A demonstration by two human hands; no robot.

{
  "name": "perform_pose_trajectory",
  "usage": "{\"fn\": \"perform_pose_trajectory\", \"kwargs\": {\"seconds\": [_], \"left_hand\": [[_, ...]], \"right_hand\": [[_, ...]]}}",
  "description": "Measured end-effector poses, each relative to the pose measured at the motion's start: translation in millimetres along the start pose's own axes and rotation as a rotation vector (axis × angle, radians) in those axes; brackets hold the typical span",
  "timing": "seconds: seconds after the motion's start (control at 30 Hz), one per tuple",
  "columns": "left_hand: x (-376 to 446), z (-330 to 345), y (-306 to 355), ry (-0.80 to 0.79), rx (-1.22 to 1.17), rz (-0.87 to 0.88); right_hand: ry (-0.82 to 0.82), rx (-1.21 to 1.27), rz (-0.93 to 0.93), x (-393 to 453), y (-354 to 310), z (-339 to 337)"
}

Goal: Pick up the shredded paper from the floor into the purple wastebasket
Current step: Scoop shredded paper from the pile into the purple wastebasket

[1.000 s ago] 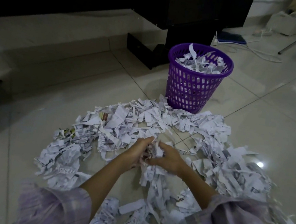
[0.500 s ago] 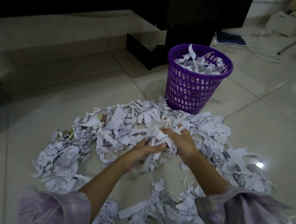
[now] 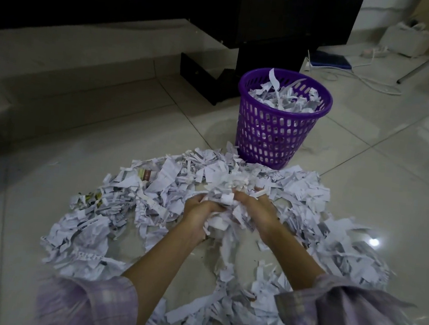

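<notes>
Shredded white paper strips (image 3: 226, 203) bunched between left hand (image 3: 198, 215) and right hand (image 3: 257, 212), fingers curled around the clump. Round purple plastic lattice wastebasket (image 3: 281, 121) straight ahead beyond fingertips, slightly rightward, nearer right hand; nearly full already.

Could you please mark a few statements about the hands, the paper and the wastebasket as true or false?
1. Both the left hand and the right hand grip one bunch of shredded paper. True.
2. The purple wastebasket is empty. False: shreds fill it to around the rim.
3. The wastebasket lies tipped on its side. False: it stands upright.
4. Much shredded paper lies on the tiled floor around the hands. True.
5. The wastebasket stands beyond the paper pile, away from the person. True.
</notes>
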State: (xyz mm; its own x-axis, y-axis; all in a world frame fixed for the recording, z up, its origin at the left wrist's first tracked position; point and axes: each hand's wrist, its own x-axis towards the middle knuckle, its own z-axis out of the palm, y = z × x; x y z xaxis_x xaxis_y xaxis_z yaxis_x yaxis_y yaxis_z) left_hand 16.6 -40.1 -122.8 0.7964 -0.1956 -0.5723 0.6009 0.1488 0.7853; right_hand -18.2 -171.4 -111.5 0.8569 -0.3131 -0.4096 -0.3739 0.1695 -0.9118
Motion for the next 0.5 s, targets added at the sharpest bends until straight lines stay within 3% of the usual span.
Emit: {"fn": "perform_pose_trajectory", "kwargs": {"seconds": [0.13, 0.3, 0.4, 0.5], "left_hand": [[3, 3, 7, 0.036, -0.114, 0.065], [7, 12, -2, 0.084, -0.211, 0.066], [9, 13, -7, 0.108, -0.032, 0.122], [10, 16, -10, 0.155, 0.214, 0.192]], "right_hand": [[-0.133, 0.011, 0.157, -2, 8, 0], [-0.329, 0.308, 0.272, -4, 18, -1], [-0.33, 0.431, 0.286, -2, 13, -2], [-0.302, 0.361, 0.257, 1, 8, 4]]}}
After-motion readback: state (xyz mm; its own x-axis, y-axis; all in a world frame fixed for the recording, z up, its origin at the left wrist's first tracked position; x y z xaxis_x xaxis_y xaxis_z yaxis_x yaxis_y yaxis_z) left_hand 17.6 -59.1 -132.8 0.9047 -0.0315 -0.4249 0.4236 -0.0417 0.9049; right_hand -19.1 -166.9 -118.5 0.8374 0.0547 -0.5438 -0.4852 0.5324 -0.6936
